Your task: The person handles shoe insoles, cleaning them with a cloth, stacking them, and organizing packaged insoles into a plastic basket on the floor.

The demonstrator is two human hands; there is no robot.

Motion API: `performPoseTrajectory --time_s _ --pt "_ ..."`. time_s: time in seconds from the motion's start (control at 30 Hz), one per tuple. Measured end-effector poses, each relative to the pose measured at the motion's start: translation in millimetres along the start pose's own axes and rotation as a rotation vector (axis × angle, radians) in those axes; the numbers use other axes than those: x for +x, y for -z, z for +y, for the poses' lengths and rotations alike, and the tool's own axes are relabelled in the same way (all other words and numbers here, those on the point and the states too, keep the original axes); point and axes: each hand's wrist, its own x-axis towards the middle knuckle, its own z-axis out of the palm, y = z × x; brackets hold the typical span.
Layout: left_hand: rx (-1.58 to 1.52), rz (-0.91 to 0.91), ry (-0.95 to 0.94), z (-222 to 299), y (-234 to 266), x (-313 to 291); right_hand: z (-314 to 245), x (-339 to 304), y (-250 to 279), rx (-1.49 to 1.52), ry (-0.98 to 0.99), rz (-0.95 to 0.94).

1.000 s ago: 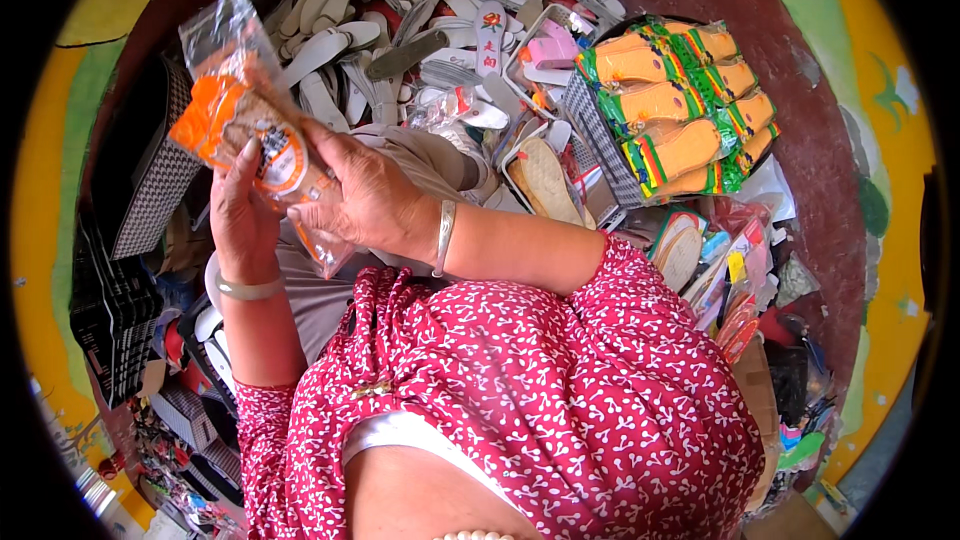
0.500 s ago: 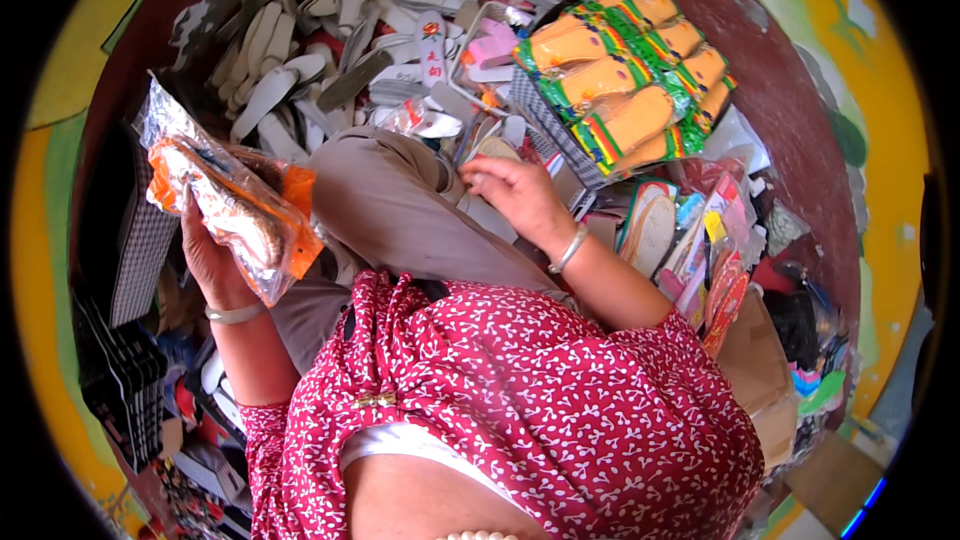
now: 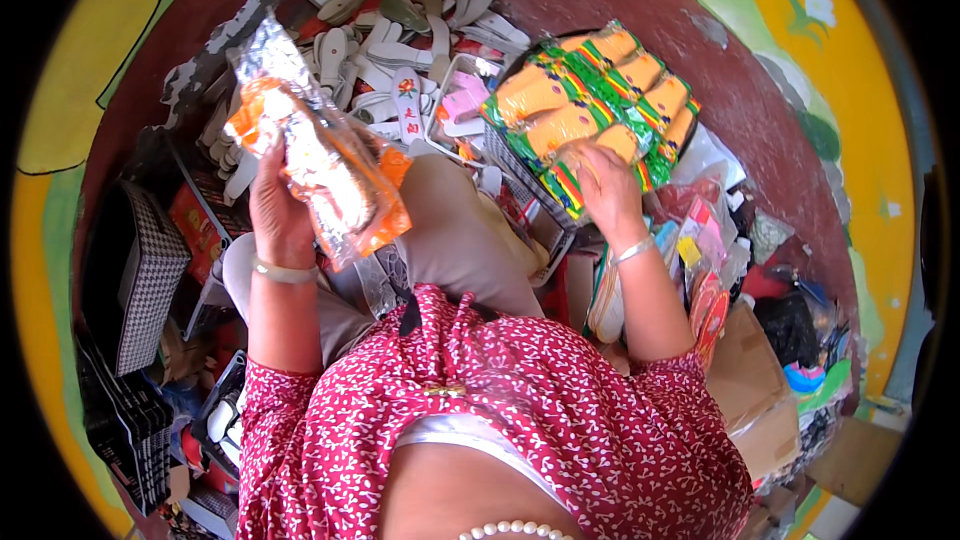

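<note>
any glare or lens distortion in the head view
Head view: glare whitens part of the clear-and-orange plastic packet in the left hand and glints on the plastic-wrapped orange insoles; head view again: fisheye curving, black corners.

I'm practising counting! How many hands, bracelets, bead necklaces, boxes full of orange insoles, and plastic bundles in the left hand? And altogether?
Hands: 2, the left hand and the right hand
Bracelets: 2
Bead necklaces: 1
Boxes full of orange insoles: 1
Plastic bundles in the left hand: 1
Total: 7
</note>
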Motion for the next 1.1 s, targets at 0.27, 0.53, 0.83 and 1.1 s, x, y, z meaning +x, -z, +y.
performPoseTrajectory --time_s 0.27,0.53,0.83,1.1 --pt "0.051 0.065 -0.108 7.7 8.5 28.3 46.7 154.3 -67.3 -0.238 0.315 -0.314" --pt "0.082 0.180 -0.136 24.8 40.5 45.8 60.6 225.7 -138.7 -0.525 0.175 -0.972" --pt "0.072 0.178 -0.059 14.3 59.5 60.1 87.1 225.1 -164.7 -0.645 0.368 -0.964" --pt "0.152 0.216 -0.073 14.9 56.5 72.8 97.4 212.9 -151.4 -0.465 0.348 -0.765"
